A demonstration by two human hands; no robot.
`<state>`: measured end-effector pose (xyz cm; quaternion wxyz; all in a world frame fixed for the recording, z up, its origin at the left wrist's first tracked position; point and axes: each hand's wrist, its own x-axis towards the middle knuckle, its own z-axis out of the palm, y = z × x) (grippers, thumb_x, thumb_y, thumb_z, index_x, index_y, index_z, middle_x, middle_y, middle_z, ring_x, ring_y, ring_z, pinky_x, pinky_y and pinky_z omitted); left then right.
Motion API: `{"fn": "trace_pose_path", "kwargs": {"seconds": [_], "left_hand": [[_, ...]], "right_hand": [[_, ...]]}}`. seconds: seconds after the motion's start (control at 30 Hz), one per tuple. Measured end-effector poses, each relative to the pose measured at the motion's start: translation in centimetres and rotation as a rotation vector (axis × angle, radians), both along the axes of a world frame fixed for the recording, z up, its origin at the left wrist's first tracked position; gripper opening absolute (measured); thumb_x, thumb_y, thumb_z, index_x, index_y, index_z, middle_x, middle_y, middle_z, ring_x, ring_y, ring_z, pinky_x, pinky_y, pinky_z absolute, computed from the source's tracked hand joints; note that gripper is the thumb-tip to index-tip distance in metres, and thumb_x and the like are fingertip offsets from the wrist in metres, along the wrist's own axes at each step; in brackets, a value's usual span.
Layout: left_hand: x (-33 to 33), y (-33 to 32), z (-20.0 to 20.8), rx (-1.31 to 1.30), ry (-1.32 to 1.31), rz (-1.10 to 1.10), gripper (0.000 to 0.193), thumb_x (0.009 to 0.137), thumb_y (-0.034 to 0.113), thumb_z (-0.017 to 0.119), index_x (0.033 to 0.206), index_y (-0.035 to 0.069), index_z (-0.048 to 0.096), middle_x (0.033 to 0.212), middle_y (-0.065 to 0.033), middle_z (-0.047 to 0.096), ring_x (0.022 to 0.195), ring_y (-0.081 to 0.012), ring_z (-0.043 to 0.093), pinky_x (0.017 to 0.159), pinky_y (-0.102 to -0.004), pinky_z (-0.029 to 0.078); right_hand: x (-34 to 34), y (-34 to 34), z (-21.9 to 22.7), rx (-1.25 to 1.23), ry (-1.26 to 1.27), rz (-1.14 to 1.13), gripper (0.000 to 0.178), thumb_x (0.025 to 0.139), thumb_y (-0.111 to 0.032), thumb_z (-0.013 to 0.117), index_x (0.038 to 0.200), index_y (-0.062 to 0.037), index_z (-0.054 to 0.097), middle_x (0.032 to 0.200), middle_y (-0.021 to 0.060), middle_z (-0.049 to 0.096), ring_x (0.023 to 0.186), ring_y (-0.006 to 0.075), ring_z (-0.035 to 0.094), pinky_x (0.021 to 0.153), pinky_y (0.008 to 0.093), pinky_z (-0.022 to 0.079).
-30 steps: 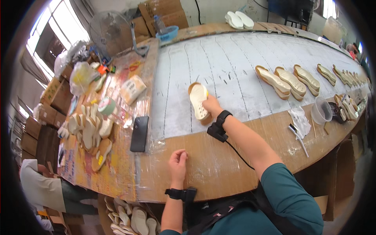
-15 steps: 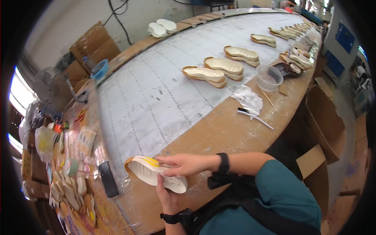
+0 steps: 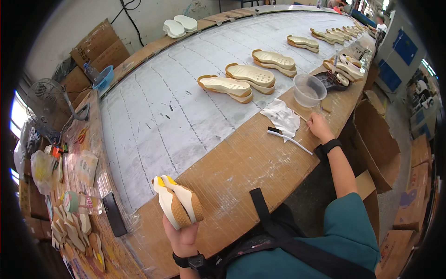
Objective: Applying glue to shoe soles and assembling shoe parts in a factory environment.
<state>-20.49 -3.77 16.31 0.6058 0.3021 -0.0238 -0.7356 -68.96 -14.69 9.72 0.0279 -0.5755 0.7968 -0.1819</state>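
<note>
Drew the right hand (image 3: 319, 126) off the pair of soles (image 3: 173, 207) and out to the thin stick (image 3: 303, 119) beside the white cloth (image 3: 281, 116); turned the pair edge-up in the left hand (image 3: 182, 236).

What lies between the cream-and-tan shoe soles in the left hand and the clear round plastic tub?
In the head view, a crumpled white sheet lies between soles and tub, with a black-headed, white-handled brush at its edge.

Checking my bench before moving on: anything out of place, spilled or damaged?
No apparent spill or damage, including on the two soles in your left hand. The heap of soles at left looks untidy, jumbled unlike the neat pairs on the white surface. A crumpled white cloth or paper lies beside the brush.
</note>
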Motion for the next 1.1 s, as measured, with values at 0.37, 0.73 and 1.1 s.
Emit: {"fn": "trace_pose_path", "kwargs": {"seconds": [0.37,0.73,1.1], "left_hand": [[-2.8,-0.5,1.1,0.065,0.096,0.035,0.035,0.084,0.028,0.047,0.113,0.010,0.048,0.108,-0.0054,0.054,0.098,-0.0205,0.051,0.079,-0.0370,0.041],[-4.4,0.4,3.2,-0.045,0.321,0.048,0.036,0.087,0.030,0.046,0.116,0.009,0.044,0.108,-0.0039,0.055,0.097,-0.0193,0.054,0.078,-0.0334,0.046],[-4.6,1.4,3.0,-0.049,0.322,-0.024,0.040,0.089,0.036,0.041,0.122,0.014,0.039,0.117,-0.0024,0.049,0.106,-0.0194,0.048,0.089,-0.0364,0.038]], "right_hand": [[-2.7,-3.0,8.7,-0.549,-0.094,-0.030,0.010,0.076,-0.012,0.056,0.078,-0.0017,0.056,0.066,0.0165,0.057,0.063,0.0295,0.058,0.056,0.0357,0.044],[-8.6,-6.5,7.5,-0.339,-0.110,0.210,0.013,0.077,-0.014,0.061,0.081,-0.0015,0.060,0.060,-0.0004,0.054,0.055,0.0069,0.048,0.048,0.0245,0.037],[20.4,8.9,16.1,-1.082,-0.793,0.750,0.027,0.083,-0.024,0.056,0.081,-0.0018,0.041,0.073,0.0091,0.052,0.058,0.0176,0.047,0.057,0.0288,0.043]]}}
